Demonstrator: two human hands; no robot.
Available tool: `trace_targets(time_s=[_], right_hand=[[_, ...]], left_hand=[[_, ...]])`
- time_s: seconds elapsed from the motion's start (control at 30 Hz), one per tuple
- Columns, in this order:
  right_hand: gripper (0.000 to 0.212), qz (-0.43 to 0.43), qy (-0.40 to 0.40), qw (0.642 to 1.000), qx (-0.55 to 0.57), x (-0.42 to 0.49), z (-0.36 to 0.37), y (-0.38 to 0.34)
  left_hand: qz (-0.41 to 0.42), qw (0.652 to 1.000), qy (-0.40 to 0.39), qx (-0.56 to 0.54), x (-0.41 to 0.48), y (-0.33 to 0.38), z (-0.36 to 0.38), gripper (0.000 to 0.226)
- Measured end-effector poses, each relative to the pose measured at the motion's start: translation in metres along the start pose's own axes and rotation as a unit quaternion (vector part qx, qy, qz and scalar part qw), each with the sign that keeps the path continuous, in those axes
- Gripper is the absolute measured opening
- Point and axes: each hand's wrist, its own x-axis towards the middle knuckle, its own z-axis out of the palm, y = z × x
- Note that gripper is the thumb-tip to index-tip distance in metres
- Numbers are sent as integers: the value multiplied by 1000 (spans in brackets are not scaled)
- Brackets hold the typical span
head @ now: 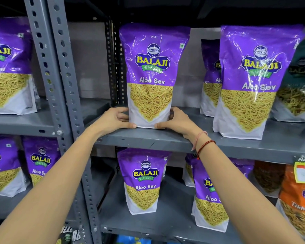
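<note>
two hands, left (115,119) right (176,121), grip aloo sev pouch (152,74) base; rear fingers hidden, probably curled.

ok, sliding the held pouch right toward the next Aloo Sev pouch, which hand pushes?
Left, probably. The left hand grips the pouch at its left bottom edge and can push rightward; the right hand sits on the side facing the neighbouring pouch.

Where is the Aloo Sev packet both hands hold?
Head view, centre: the Aloo Sev packet stands upright at the grey shelf front, base gripped between left hand and right hand, right of the slotted upright.
</note>
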Motion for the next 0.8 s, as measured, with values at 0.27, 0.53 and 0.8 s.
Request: trace_targets(time_s=[0.27,0.53,0.8], right_hand=[[55,-214,264,940,0,-69,6,-22],[16,-221,222,943,112,-152,84,62],[84,116,7,993,37,-109,134,204]], left_hand=[[62,968,242,21,-37,12,26,53],[107,897,421,-77,-115,-54,114,12],[-187,957,206,-79,-125,-195,159,64]])
